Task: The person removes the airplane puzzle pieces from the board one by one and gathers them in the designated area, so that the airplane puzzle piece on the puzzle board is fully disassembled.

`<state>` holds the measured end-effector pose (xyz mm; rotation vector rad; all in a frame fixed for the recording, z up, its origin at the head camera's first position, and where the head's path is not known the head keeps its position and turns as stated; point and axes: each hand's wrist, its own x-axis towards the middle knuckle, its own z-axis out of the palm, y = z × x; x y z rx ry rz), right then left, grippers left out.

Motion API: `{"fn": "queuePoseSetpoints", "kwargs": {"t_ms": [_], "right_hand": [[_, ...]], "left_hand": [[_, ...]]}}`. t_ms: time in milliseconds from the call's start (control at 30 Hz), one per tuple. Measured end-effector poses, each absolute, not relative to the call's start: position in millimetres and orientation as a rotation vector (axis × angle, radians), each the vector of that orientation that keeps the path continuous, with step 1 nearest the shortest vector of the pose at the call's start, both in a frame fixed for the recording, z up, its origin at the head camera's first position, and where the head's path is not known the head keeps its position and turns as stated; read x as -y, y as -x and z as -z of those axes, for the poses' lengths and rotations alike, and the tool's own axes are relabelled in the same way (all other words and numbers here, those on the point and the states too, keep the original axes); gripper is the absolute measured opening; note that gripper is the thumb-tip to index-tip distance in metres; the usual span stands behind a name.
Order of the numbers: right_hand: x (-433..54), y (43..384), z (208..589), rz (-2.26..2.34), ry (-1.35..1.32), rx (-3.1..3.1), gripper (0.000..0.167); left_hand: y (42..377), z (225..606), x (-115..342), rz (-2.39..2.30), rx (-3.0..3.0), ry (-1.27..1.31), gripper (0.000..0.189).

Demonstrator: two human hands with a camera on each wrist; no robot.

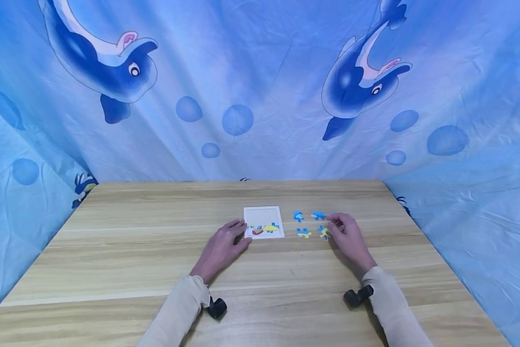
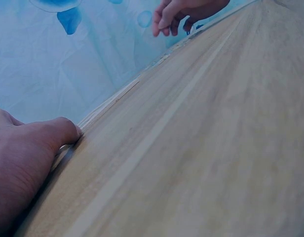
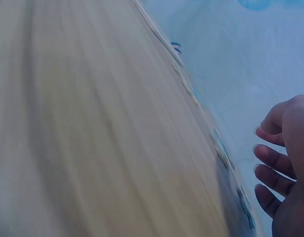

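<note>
A square white puzzle tray lies flat on the table, a row of fitted colourful pieces along its near side. My left hand rests at its left edge, fingertips along that side and thumb by the near corner. To the right of the tray, loose blue jigsaw pieces and yellow-and-blue jigsaw pieces are spread in two rows. My right hand hovers just over the rightmost ones and partly hides them. In the right wrist view its fingers are loosely bent, with nothing between them.
The wooden table extends around the tray and pieces. A blue curtain printed with dolphins and bubbles hangs behind its far edge and along both sides. Small black wrist cameras are worn on both sleeves.
</note>
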<state>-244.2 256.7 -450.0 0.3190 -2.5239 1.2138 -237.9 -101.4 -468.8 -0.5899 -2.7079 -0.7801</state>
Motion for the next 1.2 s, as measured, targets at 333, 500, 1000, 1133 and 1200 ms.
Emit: {"fn": "queuePoseSetpoints", "kwargs": {"t_ms": [333,500,1000,1133,1200], "right_hand": [[-217,252,445,-1.289,-0.449,2.518,0.019],[-201,258,444,-1.293,-0.494,2.537,0.018],[-150,265,445,-1.288,-0.586,2.592,0.018],[-137,265,444,-1.311,-0.638,2.588,0.019],[-131,265,444,-1.299,-0.654,2.593,0.019]], "left_hand": [[237,469,101,0.796,2.720,0.576,0.051],[237,469,101,0.799,2.716,0.568,0.050],[237,468,100,0.787,2.699,0.571,0.048],[237,469,101,0.785,2.675,0.587,0.046],[238,469,101,0.786,2.681,0.585,0.047]]}}
